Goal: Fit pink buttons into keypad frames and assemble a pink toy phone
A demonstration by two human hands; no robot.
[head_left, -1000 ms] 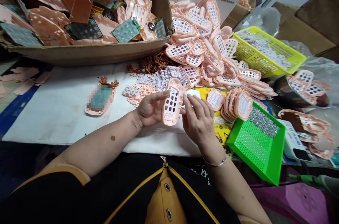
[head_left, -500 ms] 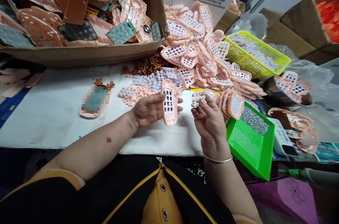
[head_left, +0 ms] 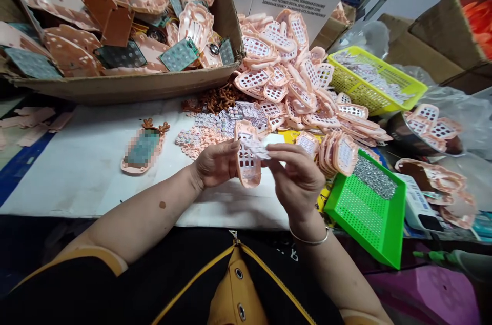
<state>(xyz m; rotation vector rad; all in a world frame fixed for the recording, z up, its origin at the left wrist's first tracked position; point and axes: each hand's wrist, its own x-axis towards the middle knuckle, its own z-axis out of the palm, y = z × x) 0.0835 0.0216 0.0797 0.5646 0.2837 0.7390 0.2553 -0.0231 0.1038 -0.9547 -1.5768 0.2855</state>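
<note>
My left hand (head_left: 217, 163) is closed on a pink plastic shell (head_left: 249, 174) with rows of button holes, held above the white table. Between the fingertips of my right hand (head_left: 298, 176) is a white keypad piece (head_left: 257, 148) with small buttons. It overlaps the upper part of the shell; whether it touches cannot be made out. Behind my hands lie small pink buttons (head_left: 200, 141) and white keypad pieces (head_left: 230, 116). To the left rests a pink shell with brown antlers (head_left: 156, 126), its middle blurred out.
A cardboard box (head_left: 126, 86) of shells and circuit boards stands back left. Many pink shells (head_left: 292, 74) are heaped behind my hands. A yellow basket (head_left: 384, 99) stands at the right, with a green tray (head_left: 369, 222) of small metal parts nearer me.
My right hand has moved left and brought the keypad piece over the shell. My left hand still holds the shell in nearly the same place.
</note>
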